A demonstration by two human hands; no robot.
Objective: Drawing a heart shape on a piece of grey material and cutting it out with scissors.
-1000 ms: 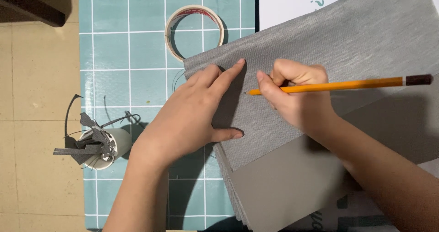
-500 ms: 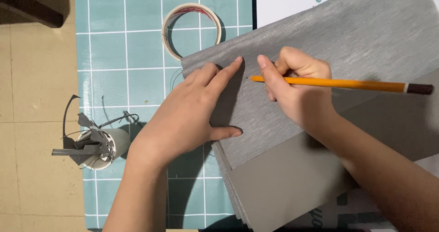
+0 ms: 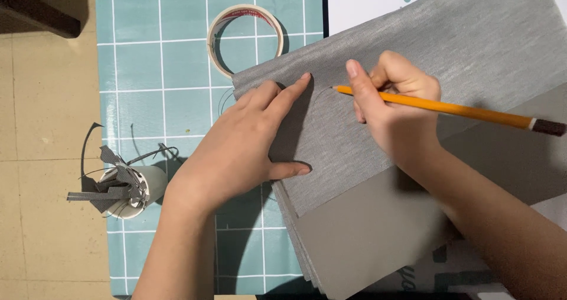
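Grey cloth (image 3: 413,57) spread over grey board (image 3: 366,241) on teal cutting mat (image 3: 159,63). Left hand (image 3: 248,146) flat, fingers open, pressing cloth near its corner. Right hand (image 3: 396,111) clenched around orange pencil (image 3: 449,108), tip touching cloth. Roll of tape (image 3: 245,40) just beyond the corner; paper cup of scraps (image 3: 127,190) at left.
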